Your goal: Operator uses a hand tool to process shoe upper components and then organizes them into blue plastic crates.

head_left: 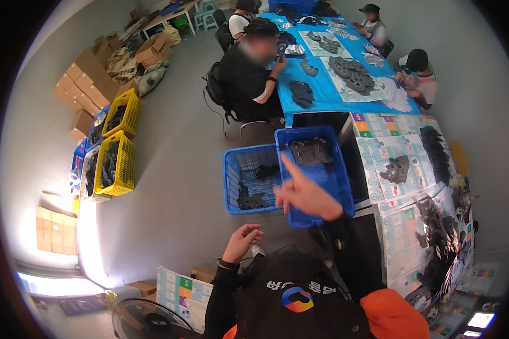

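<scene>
My right hand [308, 195] is stretched out over the right-hand blue crate [336, 186], index finger extended and the other fingers loosely bent, with nothing in it. Inside that crate, toward its far end, lies a stack of dark grey flat pieces with cut-outs [311, 151]. Nearer my body, my left hand [242, 243] is raised below the left-hand blue crate [229, 181], its fingers loosely bent and apart, holding nothing. That second crate holds a few dark pieces [251, 199] at the bottom. The two crates stand side by side, the right one overlapping the left.
Ahead, people sit around a blue-covered table [291, 110] bearing dark pieces. A worktop covered with printed sheets [367, 152] and more dark pieces runs along my right. Yellow crates [131, 164] and cardboard boxes [85, 79] stand at the left. A fan [152, 322] is at lower left.
</scene>
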`<action>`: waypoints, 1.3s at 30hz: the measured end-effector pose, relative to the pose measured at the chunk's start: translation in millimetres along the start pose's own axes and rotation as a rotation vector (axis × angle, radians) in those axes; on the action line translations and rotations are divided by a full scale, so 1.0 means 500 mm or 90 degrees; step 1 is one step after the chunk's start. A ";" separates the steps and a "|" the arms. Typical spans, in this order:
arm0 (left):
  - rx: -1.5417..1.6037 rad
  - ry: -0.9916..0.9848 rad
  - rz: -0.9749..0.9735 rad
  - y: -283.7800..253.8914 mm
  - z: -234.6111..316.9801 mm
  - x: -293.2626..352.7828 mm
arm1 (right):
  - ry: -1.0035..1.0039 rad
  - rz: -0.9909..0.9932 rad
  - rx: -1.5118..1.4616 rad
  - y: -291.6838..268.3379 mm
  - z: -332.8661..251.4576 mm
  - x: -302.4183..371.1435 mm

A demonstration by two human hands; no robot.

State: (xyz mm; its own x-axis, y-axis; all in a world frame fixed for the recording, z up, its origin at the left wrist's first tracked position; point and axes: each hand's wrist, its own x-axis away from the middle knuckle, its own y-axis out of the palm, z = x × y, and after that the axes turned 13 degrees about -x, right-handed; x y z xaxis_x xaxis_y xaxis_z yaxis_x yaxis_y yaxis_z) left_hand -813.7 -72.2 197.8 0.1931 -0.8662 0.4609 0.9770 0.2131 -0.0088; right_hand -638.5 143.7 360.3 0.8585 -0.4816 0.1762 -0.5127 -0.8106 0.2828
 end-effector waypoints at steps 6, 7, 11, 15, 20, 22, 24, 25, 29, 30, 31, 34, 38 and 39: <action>0.445 0.096 -0.187 -0.145 0.190 -0.064 | -0.059 -0.099 -0.610 0.043 -0.062 -0.270; 0.662 0.180 -0.269 -0.156 0.234 -0.090 | 0.032 -0.142 -0.621 0.068 -0.014 -0.276; 0.463 0.139 -0.225 -0.210 0.267 -0.214 | -0.051 -0.035 -0.563 0.053 0.060 -0.366; 0.301 -0.005 -0.116 -0.295 0.152 -0.334 | -0.068 0.220 -0.619 -0.105 0.172 -0.460; 0.116 -0.294 0.016 -0.356 -0.075 -0.476 | 0.298 0.367 -0.618 -0.199 0.539 -0.432; -0.062 -0.369 0.030 -0.373 -0.164 -0.548 | 0.375 0.381 -0.633 -0.222 0.656 -0.449; -0.293 -0.332 0.033 -0.461 -0.282 -0.605 | 0.473 0.409 -0.504 -0.176 0.734 -0.503; -0.511 -0.264 0.007 -0.493 -0.330 -0.640 | 0.494 0.405 -0.522 -0.167 0.787 -0.533; -0.783 -0.228 -0.114 -0.493 -0.477 -0.881 | 0.450 0.407 -0.046 -0.241 1.025 -0.625; -0.841 -0.230 -0.154 -0.475 -0.523 -0.953 | 0.429 0.426 0.174 -0.275 1.088 -0.635; -0.897 -0.249 -0.170 -0.471 -0.574 -1.020 | 0.451 0.433 0.163 -0.298 1.145 -0.656; -0.956 -0.235 -0.191 -0.469 -0.738 -1.229 | 0.580 0.459 0.132 -0.369 1.292 -0.737; -1.150 -0.147 -0.259 -0.513 -0.907 -1.492 | 0.552 0.451 0.219 -0.441 1.494 -0.877; -1.143 -0.163 -0.290 -0.509 -0.970 -1.496 | 0.581 0.445 0.208 -0.433 1.550 -0.885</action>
State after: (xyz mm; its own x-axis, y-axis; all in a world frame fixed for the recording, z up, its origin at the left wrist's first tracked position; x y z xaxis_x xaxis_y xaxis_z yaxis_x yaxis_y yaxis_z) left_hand -1162.6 302.2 -575.0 0.0736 -0.5961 0.7995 -0.1066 -0.8018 -0.5880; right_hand -902.2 274.2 -509.7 0.0049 -0.5445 0.8387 -0.7270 -0.5778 -0.3709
